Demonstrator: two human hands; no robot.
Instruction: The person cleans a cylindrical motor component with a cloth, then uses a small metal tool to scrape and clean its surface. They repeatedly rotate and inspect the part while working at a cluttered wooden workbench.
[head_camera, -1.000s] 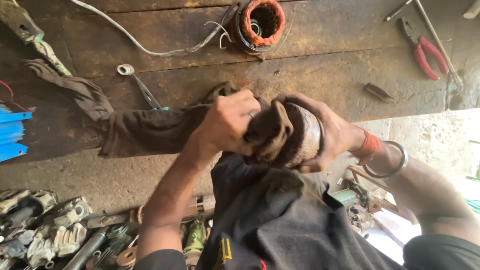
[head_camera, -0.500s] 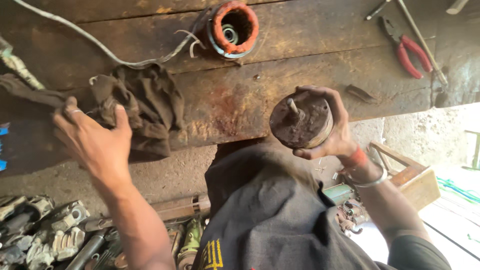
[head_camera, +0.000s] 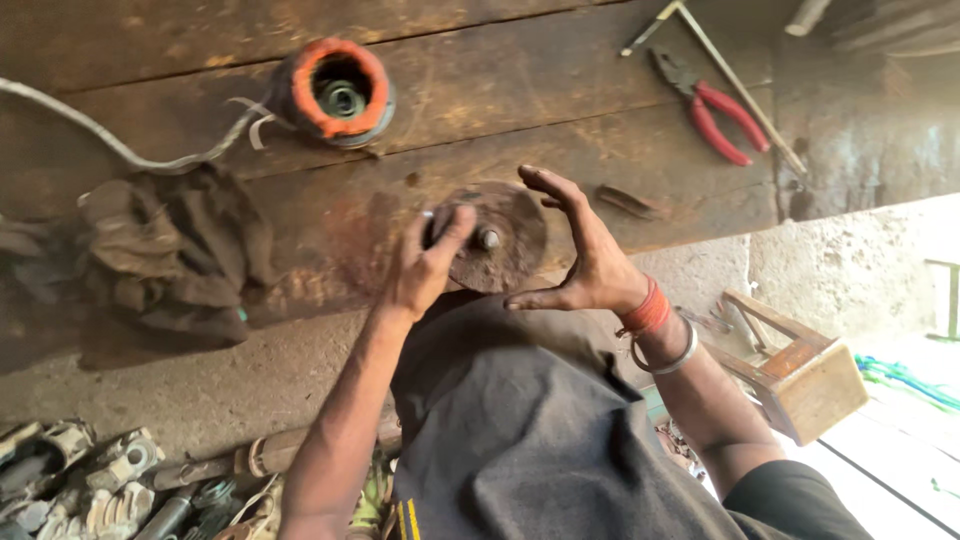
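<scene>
A rusty round motor part (head_camera: 505, 250) with a short shaft in its middle sits at the front edge of the wooden bench (head_camera: 560, 80). My left hand (head_camera: 428, 265) grips its left rim with the fingertips. Just to the part's right is my right hand (head_camera: 580, 255), fingers spread and curved around the rim, holding nothing. That wrist wears a red thread and a metal bangle. My dark grey shirt fills the lower middle of the view.
A dark crumpled rag (head_camera: 170, 250) lies on the bench to the left. An orange-wound coil (head_camera: 340, 90) with a white wire (head_camera: 120, 150) sits behind. Red-handled pliers (head_camera: 715, 110) and a thin metal rod (head_camera: 735, 85) lie far right. A wooden stool (head_camera: 800, 375) and several metal parts (head_camera: 80, 480) are on the floor.
The rag that wrapped the part was laid on the bench at the left. The part moved from my right hand down onto the bench; my left hand came back to it and my right hand let go.
</scene>
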